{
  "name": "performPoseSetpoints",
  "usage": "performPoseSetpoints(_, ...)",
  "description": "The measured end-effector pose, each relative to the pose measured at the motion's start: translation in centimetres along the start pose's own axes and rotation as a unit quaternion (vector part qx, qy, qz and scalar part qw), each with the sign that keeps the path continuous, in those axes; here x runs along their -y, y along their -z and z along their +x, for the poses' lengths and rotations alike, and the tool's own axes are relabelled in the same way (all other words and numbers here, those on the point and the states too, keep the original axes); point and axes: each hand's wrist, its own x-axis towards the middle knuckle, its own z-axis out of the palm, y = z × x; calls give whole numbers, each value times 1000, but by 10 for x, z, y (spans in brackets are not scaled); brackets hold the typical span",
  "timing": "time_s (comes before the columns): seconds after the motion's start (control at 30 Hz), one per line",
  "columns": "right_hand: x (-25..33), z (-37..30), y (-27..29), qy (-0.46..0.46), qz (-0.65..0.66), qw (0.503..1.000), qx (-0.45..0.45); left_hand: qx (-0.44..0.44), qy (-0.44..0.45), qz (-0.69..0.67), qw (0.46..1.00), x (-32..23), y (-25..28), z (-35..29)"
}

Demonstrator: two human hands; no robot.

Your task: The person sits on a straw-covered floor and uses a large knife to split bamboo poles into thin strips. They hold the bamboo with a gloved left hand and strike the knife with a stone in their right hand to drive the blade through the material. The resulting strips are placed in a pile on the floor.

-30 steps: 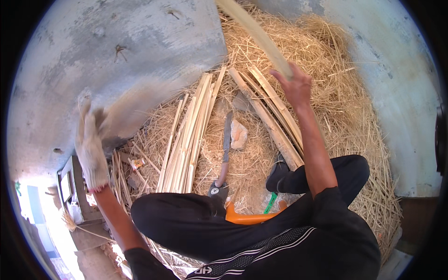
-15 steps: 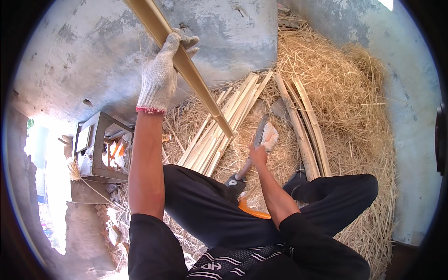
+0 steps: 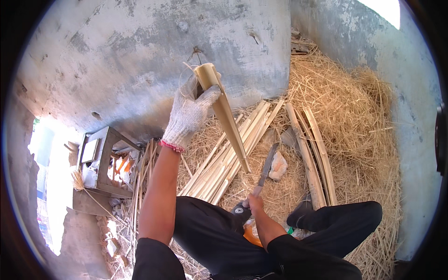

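Observation:
My left hand [image 3: 186, 116], in a white knitted glove with a red cuff, is closed round the upper end of a split bamboo piece [image 3: 229, 126]. The piece slants down to the right, its lower end over the straw. My bare right hand [image 3: 255, 204] grips the handle of a long-bladed knife [image 3: 268, 164] low in front of me. Its dark blade points up and away, apart from the bamboo. Just right of the blade lies a pale stone [image 3: 278, 167].
Split bamboo strips [image 3: 219, 172] lie in a bundle beyond my left leg. Longer poles [image 3: 306, 158] rest on the right, beside a straw heap [image 3: 340, 107]. An orange-handled tool [image 3: 252, 237] is between my legs. A wooden stool-like frame [image 3: 108, 158] stands left, by a wall [image 3: 140, 60].
The bamboo has come down into fuller view, and my left hand now holds it near its top end. My right hand has drawn back toward me with the knife. The view has shifted slightly.

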Motion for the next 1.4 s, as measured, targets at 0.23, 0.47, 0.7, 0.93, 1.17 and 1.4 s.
performPoseSetpoints(0.23, 143, -52, 171, -78, 266, 955, 109, 69, 10, -57, 996, -9, -9, -13)
performPoseSetpoints(0.47, 276, -221, 275, 291, 187, 938, 28, 152, 5, 85, 985, -8, -22, -17)
performPoseSetpoints(0.7, 349, -364, 284, 415, 269, 858, 138, 119, -75, 82, 987, -22, -40, -33)
performPoseSetpoints(0.93, 359, -385, 249, 507, 79, 858, -13, 117, -111, 114, 980, -11, -66, -42)
performPoseSetpoints(1.17, 357, -380, 241, 441, 59, 895, -26, 155, -111, 177, 966, -17, -65, -47)
performPoseSetpoints(1.4, 355, -377, 236, 454, 57, 888, -40, 182, -95, 193, 960, -14, -58, -45)
